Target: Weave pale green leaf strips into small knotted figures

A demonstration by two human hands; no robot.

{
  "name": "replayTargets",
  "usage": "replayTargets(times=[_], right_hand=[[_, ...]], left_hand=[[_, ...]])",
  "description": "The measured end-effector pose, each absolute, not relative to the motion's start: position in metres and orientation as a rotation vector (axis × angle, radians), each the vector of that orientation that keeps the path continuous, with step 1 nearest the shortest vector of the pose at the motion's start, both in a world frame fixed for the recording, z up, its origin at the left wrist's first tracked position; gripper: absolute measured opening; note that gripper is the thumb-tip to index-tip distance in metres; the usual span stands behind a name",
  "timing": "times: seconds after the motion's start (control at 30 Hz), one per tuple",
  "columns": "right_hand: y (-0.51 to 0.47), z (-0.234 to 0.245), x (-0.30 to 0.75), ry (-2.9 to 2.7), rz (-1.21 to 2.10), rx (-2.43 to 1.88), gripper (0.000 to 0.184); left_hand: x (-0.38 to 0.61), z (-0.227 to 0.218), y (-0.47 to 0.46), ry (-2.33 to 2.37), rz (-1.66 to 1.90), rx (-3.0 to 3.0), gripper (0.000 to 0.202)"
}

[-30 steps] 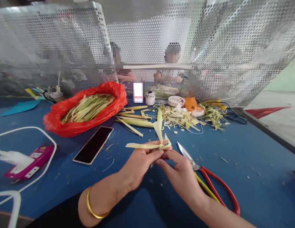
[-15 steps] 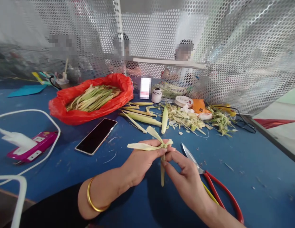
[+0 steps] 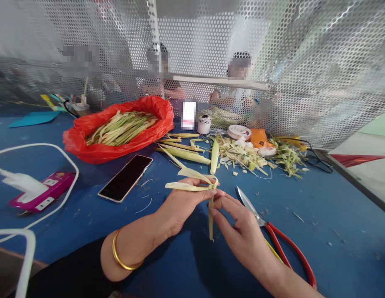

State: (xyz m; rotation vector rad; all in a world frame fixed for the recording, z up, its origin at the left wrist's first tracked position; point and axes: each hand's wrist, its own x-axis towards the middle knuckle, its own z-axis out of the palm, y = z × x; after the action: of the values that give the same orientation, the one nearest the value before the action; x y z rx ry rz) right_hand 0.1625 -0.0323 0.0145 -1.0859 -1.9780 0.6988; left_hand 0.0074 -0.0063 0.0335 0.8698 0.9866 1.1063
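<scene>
Nearest: right hand [image 3: 240, 223], fingers curled, thumb and forefinger closed on hanging tail of knotted husk strip [image 3: 212, 187], just below knot. Slightly beyond: left hand [image 3: 181, 207], pinched shut at knot, thumb on top, 2 flat ends running leftward above fingers. Hence knot at left thumb tip, tail at right fingertips, held above blue table [image 3: 167, 269]. Judged very light, thin, pliable, low slip; likely to split along grain if tugged. Best gripped at knot, tail only lightly. Right of knot: scissors [image 3: 260, 221], near right hand. Left of knot: phone [image 3: 126, 179]. Beyond knot: loose husks [image 3: 189, 155]; beyond and right, scraps [image 3: 242, 153]; beyond and left, red bag [image 3: 118, 155] full of long strips [image 3: 124, 128]. Farthest past knot: perforated partition [image 3: 195, 45].
</scene>
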Motion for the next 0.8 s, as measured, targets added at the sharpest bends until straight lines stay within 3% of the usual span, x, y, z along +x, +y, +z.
replayTargets(times=[0.13, 0.17, 0.23, 0.4, 0.8], right_hand=[[-0.028, 0.018, 0.173, -1.876, 0.284, -1.138, 0.003], [-0.026, 0.018, 0.176, -1.838, 0.235, -1.149, 0.009], [-0.021, 0.019, 0.18, -1.838, 0.248, -1.157, 0.023], [-0.016, 0.016, 0.182, -1.888, 0.365, -1.124, 0.007], [-0.021, 0.015, 0.173, -2.038, 0.159, -1.15, 0.014]], left_hand=[[0.004, 0.041, -0.007, 0.993, 0.992, 0.866, 0.026], [0.003, 0.043, -0.007, 0.995, 0.942, 0.861, 0.028], [0.002, 0.044, -0.009, 1.001, 0.85, 0.865, 0.029], [0.001, 0.041, -0.009, 0.994, 0.776, 0.903, 0.026], [0.007, 0.032, -0.007, 1.057, 0.969, 0.77, 0.021]])
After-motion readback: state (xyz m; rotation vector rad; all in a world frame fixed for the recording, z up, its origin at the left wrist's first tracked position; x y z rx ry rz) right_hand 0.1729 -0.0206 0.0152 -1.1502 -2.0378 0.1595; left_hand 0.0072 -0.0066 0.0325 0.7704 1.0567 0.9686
